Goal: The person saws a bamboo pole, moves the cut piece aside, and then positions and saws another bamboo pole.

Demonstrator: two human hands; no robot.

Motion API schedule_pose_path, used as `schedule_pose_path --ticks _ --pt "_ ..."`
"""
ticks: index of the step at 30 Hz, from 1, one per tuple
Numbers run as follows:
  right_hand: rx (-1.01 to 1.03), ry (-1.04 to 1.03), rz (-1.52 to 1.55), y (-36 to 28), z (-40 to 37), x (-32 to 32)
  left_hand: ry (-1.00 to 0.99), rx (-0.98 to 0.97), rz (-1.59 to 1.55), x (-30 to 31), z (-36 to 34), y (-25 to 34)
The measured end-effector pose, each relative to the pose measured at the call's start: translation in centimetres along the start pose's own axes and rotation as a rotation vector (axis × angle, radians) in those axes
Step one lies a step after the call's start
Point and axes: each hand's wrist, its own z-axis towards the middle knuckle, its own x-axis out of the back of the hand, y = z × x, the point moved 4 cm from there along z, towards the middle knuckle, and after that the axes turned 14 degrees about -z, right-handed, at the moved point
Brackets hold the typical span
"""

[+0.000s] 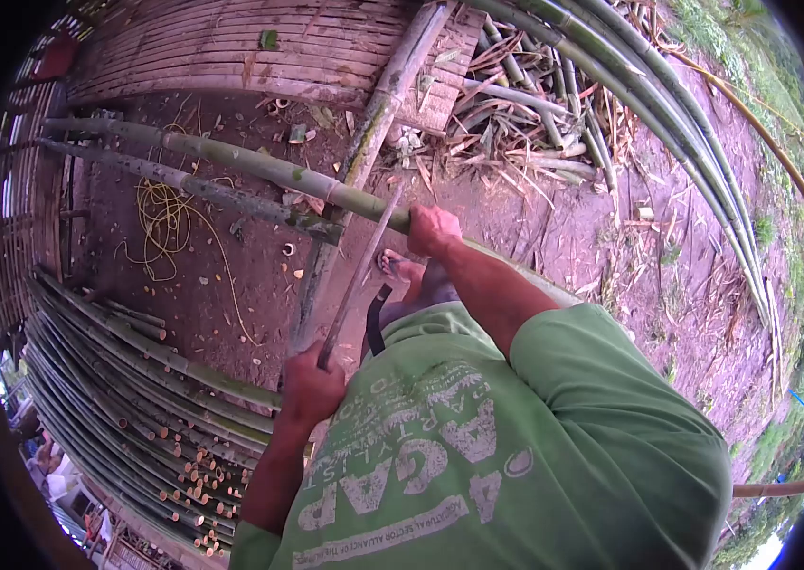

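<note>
A long green bamboo pole runs slantwise across the view, over a slanting wooden post. My right hand is wrapped round this pole near its middle. In my left hand, closed low in front of my body, is a long narrow blade with a dull brownish face. The blade points up and away from me, and its far end overlaps the pole just left of my right hand. Beside the green pole lies a second, greyer pole, its cut end close to the post.
Stacked bamboo poles lie at the lower left. A tangled yellow cord rests on the dirt. A slatted bamboo platform stands at the back, beside a heap of split scraps. Long bent poles curve along the right.
</note>
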Motion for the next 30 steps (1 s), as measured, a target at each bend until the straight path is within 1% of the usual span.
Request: schedule_pose_path --ticks 3,5,7,9,10,11,12,14,17,19,20,21,23,26,28,29,30 --pt "-0.001 0.017 -0.03 0.4 0.8 0.6 0.015 0.03 0.0 1.3 -1.4 0.5" --pt "-0.001 0.044 -0.037 0.4 0.8 0.6 0.045 -0.074 -0.104 -0.2 1.9 1.3" --pt "-0.016 0.001 -0.012 0.1 1.6 0.8 0.091 -0.217 -0.1 -3.5 8.2 1.1" --pt "-0.012 -0.069 -0.004 0.6 1.1 0.7 0.038 -0.143 -0.093 -4.2 8.9 2.3" --pt "-0.013 -0.046 -0.022 1.1 1.2 0.9 0.027 -0.111 -0.094 -4.3 9.2 3.1" --pt "0.003 -0.042 -0.029 0.6 0.6 0.0 0.039 -0.112 -0.083 -3.3 6.7 2.5" --pt "0.013 -0.005 -0.034 0.5 1.5 0.7 0.062 -0.143 -0.07 -2.1 4.8 2.0" --pt "0.028 -0.035 -0.016 0.2 0.7 0.3 0.027 0.036 -0.052 1.0 -0.6 2.1" --pt "0.004 -0.007 0.008 0.5 1.4 0.3 0.008 0.013 -0.012 1.6 -1.5 2.6" --pt "-0.005 -0.011 -0.004 0.5 1.0 0.8 -0.006 -0.059 -0.026 -0.7 2.7 1.7" --pt "0.009 -0.03 -0.015 0.4 1.0 1.0 0.029 -0.118 -0.043 -2.2 5.6 1.2" --pt "0.009 -0.005 -0.011 0.2 1.2 1.1 0.062 -0.187 -0.055 -3.3 8.7 1.5" --pt "-0.002 0.042 -0.019 0.5 0.8 1.1 0.008 -0.056 -0.042 -4.7 12.7 2.9" --pt "0.017 -0.01 -0.007 0.7 1.8 0.3 -0.005 -0.07 -0.076 -4.6 13.6 3.5" --pt "0.036 0.029 -0.019 0.3 1.4 0.8 0.053 -0.189 -0.148 -4.5 12.8 2.3" --pt "0.041 0.04 -0.022 0.3 0.9 0.8 0.073 -0.244 -0.181 -5.3 12.3 0.6" --pt "0.051 0.016 -0.03 0.2 1.0 1.1 0.138 -0.403 -0.157 -6.7 12.4 -2.9"
